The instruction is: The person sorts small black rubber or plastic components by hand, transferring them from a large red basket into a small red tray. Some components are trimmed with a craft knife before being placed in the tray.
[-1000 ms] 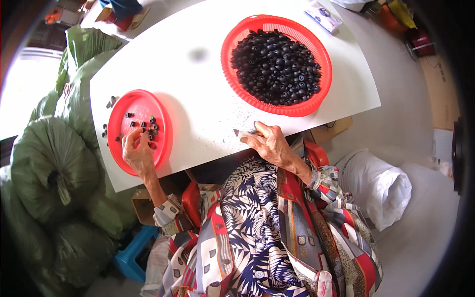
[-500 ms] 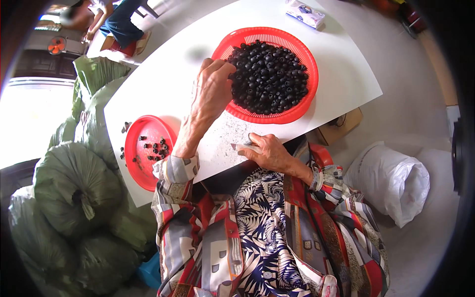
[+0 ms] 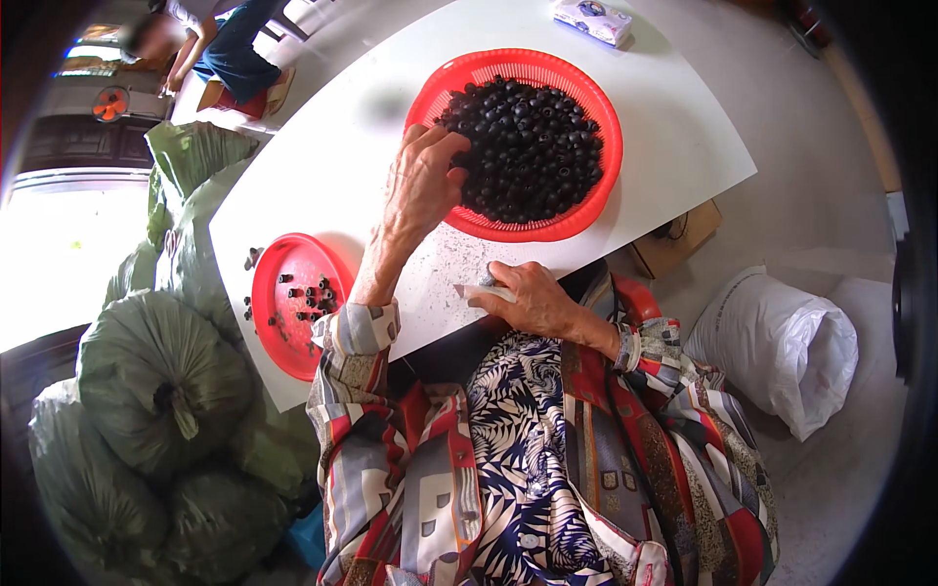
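A red plastic basket on the white table holds a heap of small black ring-like parts. Over its left rim reaches my left hand, fingers curled down at the heap's edge; whatever they pinch is hidden. Close to the table's near edge, my right hand is closed round a small flat blade with a pale wrapping, its tip pointing left. Left of my left forearm stands a shallow red dish with several black parts in it.
Dark crumbs litter the white table. A tissue packet lies at the far edge. Green sacks crowd the left; a white sack and a cardboard box are at right. Another person sits far left.
The view has shifted slightly. My left hand stays at the basket's left side, its thumb now showing more apart from the fingers. My right hand keeps its hold on the blade.
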Demonstrator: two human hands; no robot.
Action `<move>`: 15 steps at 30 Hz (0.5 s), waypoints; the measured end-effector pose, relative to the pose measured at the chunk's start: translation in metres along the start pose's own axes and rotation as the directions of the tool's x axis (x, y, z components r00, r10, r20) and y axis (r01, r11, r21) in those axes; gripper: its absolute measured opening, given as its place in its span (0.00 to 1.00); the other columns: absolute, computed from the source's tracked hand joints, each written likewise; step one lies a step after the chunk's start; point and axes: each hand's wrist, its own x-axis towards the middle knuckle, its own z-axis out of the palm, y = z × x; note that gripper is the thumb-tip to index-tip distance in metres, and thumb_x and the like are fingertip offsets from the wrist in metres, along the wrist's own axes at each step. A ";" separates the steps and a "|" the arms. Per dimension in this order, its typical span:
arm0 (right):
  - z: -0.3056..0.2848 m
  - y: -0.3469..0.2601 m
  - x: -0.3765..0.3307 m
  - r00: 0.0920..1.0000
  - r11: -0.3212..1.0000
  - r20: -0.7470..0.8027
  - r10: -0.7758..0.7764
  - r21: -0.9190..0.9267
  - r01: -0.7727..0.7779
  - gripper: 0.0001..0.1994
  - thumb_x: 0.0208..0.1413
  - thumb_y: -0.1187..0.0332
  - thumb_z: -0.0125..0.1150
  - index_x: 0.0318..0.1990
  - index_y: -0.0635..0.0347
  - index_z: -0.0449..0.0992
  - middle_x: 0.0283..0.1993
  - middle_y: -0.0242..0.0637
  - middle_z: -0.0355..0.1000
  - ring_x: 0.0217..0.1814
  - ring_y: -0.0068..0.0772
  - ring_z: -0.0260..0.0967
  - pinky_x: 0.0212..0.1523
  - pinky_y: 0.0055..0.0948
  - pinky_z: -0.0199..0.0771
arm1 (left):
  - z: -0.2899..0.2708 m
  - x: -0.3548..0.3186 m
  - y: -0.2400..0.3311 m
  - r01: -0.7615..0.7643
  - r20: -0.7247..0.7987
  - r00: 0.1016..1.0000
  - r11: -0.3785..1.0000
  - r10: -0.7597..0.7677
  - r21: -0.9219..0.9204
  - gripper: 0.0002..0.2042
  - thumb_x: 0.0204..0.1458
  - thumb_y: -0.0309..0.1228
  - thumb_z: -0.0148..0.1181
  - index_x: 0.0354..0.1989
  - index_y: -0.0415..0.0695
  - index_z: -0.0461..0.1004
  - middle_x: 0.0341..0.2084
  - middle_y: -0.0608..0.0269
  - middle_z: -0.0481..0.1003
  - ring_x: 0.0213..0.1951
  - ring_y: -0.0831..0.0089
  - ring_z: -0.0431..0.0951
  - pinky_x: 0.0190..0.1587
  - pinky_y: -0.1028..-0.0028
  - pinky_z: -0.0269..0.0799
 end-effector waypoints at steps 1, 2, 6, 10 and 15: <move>-0.001 -0.001 0.000 1.000 0.999 0.008 0.027 0.028 -0.027 0.08 0.54 0.57 0.58 0.41 0.37 0.77 0.26 0.40 0.64 0.22 0.43 0.67 0.21 0.41 0.66 | 0.001 0.000 0.000 -0.009 -0.016 1.000 1.000 0.008 -0.019 0.13 0.36 0.19 0.62 0.35 0.40 0.76 0.32 0.58 0.75 0.41 0.57 0.72 0.44 0.63 0.70; -0.001 -0.001 0.000 1.000 0.999 0.010 0.026 0.029 -0.026 0.08 0.54 0.57 0.58 0.41 0.37 0.77 0.26 0.40 0.64 0.22 0.43 0.67 0.21 0.41 0.66 | 0.002 0.000 -0.001 -0.018 -0.033 0.999 0.999 0.017 -0.037 0.13 0.35 0.18 0.63 0.34 0.40 0.76 0.32 0.57 0.75 0.40 0.57 0.72 0.44 0.63 0.70; 0.003 0.001 0.001 0.995 0.989 0.003 0.095 0.110 -0.095 0.12 0.53 0.57 0.60 0.35 0.54 0.74 0.23 0.45 0.65 0.23 0.51 0.68 0.24 0.44 0.65 | 0.004 0.002 -0.004 0.001 -0.032 0.999 0.997 -0.003 -0.072 0.13 0.35 0.18 0.63 0.33 0.39 0.75 0.30 0.57 0.74 0.40 0.57 0.72 0.42 0.63 0.70; -0.008 -0.009 0.006 0.977 0.947 0.031 0.211 0.240 -0.212 0.20 0.51 0.55 0.63 0.27 0.66 0.67 0.18 0.52 0.65 0.25 0.60 0.67 0.26 0.47 0.63 | 0.006 0.002 -0.008 -0.036 -0.036 0.999 0.989 0.031 -0.143 0.12 0.35 0.17 0.63 0.32 0.39 0.75 0.29 0.57 0.74 0.38 0.56 0.72 0.41 0.63 0.70; 0.007 0.001 0.004 0.984 0.950 0.003 0.180 0.259 -0.174 0.21 0.50 0.54 0.63 0.26 0.65 0.66 0.18 0.55 0.65 0.25 0.61 0.67 0.26 0.47 0.63 | 0.002 -0.001 -0.004 0.014 -0.069 0.997 0.977 -0.029 -0.211 0.14 0.35 0.18 0.63 0.34 0.40 0.74 0.30 0.56 0.74 0.39 0.56 0.73 0.41 0.63 0.70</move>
